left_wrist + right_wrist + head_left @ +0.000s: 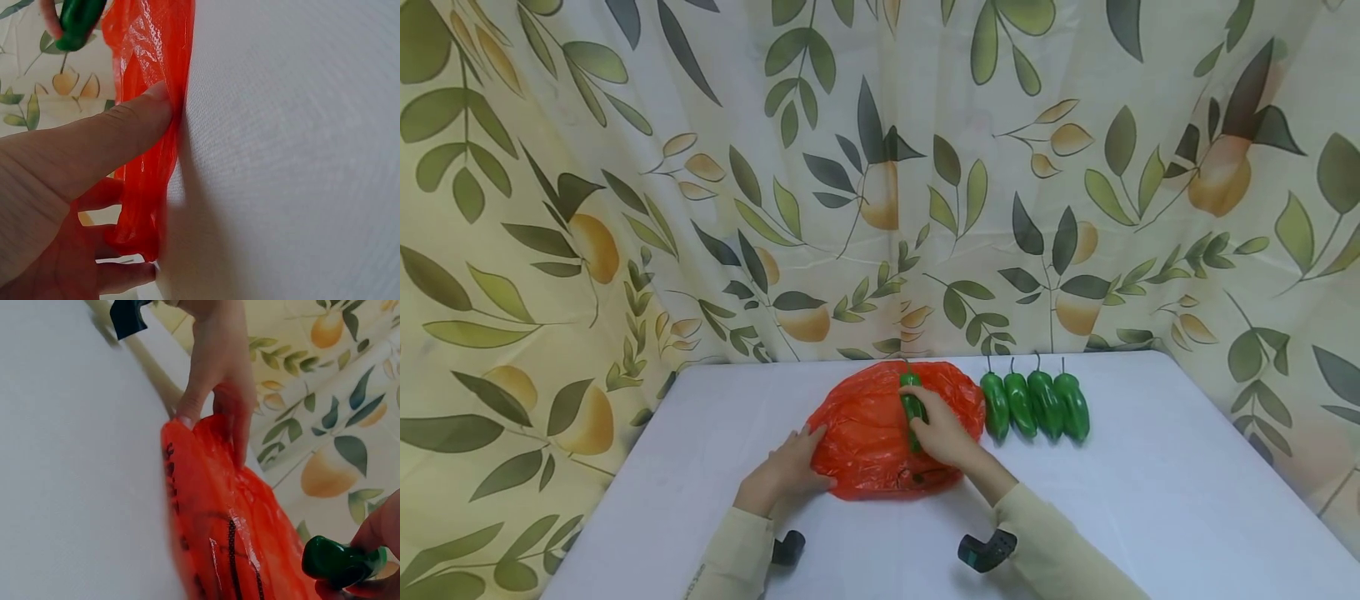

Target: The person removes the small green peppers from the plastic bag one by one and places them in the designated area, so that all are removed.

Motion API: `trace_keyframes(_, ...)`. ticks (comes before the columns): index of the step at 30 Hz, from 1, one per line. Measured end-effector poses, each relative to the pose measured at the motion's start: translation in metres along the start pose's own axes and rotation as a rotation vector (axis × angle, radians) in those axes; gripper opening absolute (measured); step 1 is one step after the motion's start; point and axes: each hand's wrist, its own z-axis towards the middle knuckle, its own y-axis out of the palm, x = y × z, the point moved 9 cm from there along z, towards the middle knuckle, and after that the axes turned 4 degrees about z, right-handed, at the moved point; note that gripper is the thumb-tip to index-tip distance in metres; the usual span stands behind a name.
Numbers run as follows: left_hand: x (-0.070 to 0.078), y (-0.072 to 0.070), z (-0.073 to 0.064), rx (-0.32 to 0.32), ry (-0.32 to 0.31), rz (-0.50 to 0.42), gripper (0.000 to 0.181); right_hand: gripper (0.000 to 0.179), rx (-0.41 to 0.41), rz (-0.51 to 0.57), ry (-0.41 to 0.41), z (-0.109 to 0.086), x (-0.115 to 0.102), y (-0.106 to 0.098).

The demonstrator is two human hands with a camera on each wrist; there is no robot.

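A red plastic bag lies spread on the white table, puffed up a little. At its left edge my left hand holds the bag; in the left wrist view the thumb is on one side of the plastic and the other fingers are behind it. My right hand grips a green pepper over the bag's right half, its stem pointing to the far side. The right wrist view shows this pepper's rounded end between thumb and fingers, with dark print on the bag below.
Several more green peppers lie in a row just right of the bag, stems away from me. The white table extends to both sides. A leaf-and-fruit patterned curtain hangs behind it. Dark wrist cameras sit on both sleeves.
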Motion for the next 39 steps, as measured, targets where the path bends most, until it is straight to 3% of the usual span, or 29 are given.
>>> trace_keyframes(7,0.000,0.000,0.000,0.003,0.004,-0.003,0.096,0.052,0.022,-0.016,-0.062,-0.019,-0.008,-0.016)
trace_keyframes(20,0.002,-0.001,0.000,0.000,0.009,0.011,0.097,0.052,-0.028,-0.071,-0.113,-0.051,-0.012,-0.042)
trace_keyframes(33,-0.001,0.001,0.000,0.002,0.002,-0.003,0.095,0.054,-0.026,-0.032,-0.108,-0.067,-0.008,-0.064)
trace_keyframes(39,0.000,0.000,0.000,0.007,0.017,0.001,0.095,0.054,0.003,-0.030,-0.148,-0.070,-0.010,-0.076)
